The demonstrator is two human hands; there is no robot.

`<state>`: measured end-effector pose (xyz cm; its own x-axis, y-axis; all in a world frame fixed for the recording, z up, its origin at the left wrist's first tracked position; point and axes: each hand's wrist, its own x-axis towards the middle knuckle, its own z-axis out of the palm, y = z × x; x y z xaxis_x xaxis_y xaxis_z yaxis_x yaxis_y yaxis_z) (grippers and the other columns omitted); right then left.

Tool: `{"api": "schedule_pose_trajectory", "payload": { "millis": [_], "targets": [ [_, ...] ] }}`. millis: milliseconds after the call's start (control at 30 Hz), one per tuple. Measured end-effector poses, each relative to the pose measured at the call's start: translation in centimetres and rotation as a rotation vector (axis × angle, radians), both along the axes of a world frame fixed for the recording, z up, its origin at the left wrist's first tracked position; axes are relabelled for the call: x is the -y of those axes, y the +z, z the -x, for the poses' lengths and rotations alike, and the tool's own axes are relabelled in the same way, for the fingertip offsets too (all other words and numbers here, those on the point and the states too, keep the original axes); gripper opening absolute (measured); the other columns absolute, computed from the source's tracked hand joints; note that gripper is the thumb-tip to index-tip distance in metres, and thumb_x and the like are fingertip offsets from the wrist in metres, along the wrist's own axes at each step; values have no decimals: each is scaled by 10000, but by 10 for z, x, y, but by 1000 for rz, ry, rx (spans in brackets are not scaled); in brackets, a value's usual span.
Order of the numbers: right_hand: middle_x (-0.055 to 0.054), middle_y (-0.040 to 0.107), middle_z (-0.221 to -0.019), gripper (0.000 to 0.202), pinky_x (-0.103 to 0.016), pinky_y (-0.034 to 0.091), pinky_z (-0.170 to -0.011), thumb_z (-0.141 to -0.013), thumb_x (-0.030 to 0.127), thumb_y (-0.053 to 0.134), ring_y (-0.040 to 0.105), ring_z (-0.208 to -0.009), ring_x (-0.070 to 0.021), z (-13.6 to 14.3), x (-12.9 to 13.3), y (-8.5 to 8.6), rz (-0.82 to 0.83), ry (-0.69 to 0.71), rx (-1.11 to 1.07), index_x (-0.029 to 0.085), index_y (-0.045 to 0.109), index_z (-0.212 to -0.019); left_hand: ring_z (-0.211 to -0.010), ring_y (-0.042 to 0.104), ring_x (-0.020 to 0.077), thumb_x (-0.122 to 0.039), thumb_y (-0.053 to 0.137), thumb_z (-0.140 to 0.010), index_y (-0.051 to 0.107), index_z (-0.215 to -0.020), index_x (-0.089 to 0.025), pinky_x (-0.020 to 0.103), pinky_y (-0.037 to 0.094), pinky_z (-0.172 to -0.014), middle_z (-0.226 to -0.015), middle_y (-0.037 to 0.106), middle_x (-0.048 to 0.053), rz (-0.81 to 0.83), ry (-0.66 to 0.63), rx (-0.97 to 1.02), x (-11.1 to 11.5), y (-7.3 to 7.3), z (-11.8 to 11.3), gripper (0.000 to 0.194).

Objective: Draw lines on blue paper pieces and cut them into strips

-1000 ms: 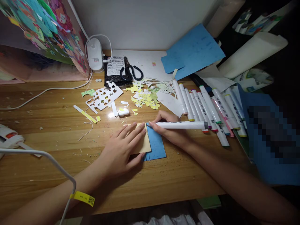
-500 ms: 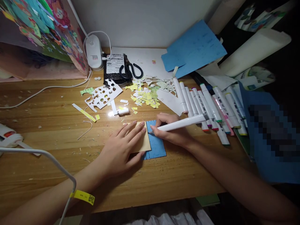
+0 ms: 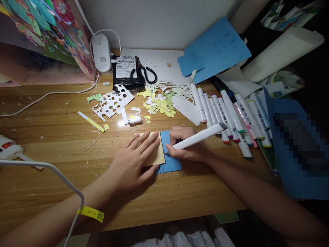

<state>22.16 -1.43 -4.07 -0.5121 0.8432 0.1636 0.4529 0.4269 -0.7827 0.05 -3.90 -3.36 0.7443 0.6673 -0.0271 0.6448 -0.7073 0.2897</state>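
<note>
My left hand [image 3: 135,156] lies flat with its fingers stretched over a cream-coloured card [image 3: 157,158], pressing it onto a blue sheet [image 3: 172,164]. Its thumb rests at the lower edge of the blue sheet. In my right hand [image 3: 186,144] a white marker [image 3: 200,136] is gripped between thumb and fingers. The marker's tip touches or hovers just over the blue sheet, close beside the card's right edge; which of the two I cannot tell. Dark lines show on the blue sheet near the lower edge of the card.
Several markers [image 3: 231,116] lie in a row at the right. Behind my hands are yellow paper scraps [image 3: 160,104], a white cut-out sheet [image 3: 113,101], a marker cap [image 3: 135,120] and black scissors [image 3: 141,73]. A white cable [image 3: 64,185] crosses at the lower left.
My right hand has moved the marker's tip slightly down along the card's right edge. The left hand stays in place on the card. The view has shifted a little.
</note>
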Motion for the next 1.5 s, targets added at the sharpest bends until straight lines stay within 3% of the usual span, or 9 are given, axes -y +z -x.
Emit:
{"api": "schedule_pose_trajectory", "payload": {
  "millis": [233, 800, 900, 1133, 1500],
  "targets": [
    [44, 401, -509, 272, -222, 250, -490, -741, 188, 566, 353, -496, -85, -1, 1, 2, -80, 96, -41, 185, 387, -536, -1388, 205, 229, -465, 392, -912, 280, -1434, -161, 411, 192, -1136, -1523, 225, 27, 1, -9, -29, 0, -1, 0, 615],
    [38, 415, -509, 261, -216, 269, -483, -736, 208, 547, 379, -501, -91, -1, 1, 0, -102, 201, -47, 191, 390, -528, -1384, 210, 249, -461, 392, -914, 250, -1446, -162, 438, 203, -1129, -1527, 215, 44, 8, -6, -23, 1, -3, 0, 627],
    [40, 420, -506, 257, -222, 274, -483, -739, 200, 547, 366, -491, -87, -2, 2, 2, -66, 164, -87, 191, 396, -531, -1383, 214, 250, -462, 389, -915, 262, -1442, -162, 441, 214, -1125, -1525, 220, 45, 6, -5, -22, 0, -3, 0, 619],
    [47, 412, -512, 263, -221, 251, -435, -777, 273, 540, 348, -464, -84, -7, 1, 0, 205, -105, -135, 192, 407, -565, -1370, 254, 252, -450, 396, -920, 281, -1432, -137, 449, 255, -1108, -1508, 260, 53, -42, -32, -12, 9, 1, 3, 610],
    [35, 457, -553, 242, -230, 277, -486, -793, 253, 545, 389, -506, -89, -7, 3, -2, 73, -53, -72, 180, 440, -588, -1312, 376, 269, -461, 432, -921, 333, -1402, -67, 405, 356, -1050, -1453, 359, 112, -143, -106, -24, 40, 9, -1, 629]
  ]
}}
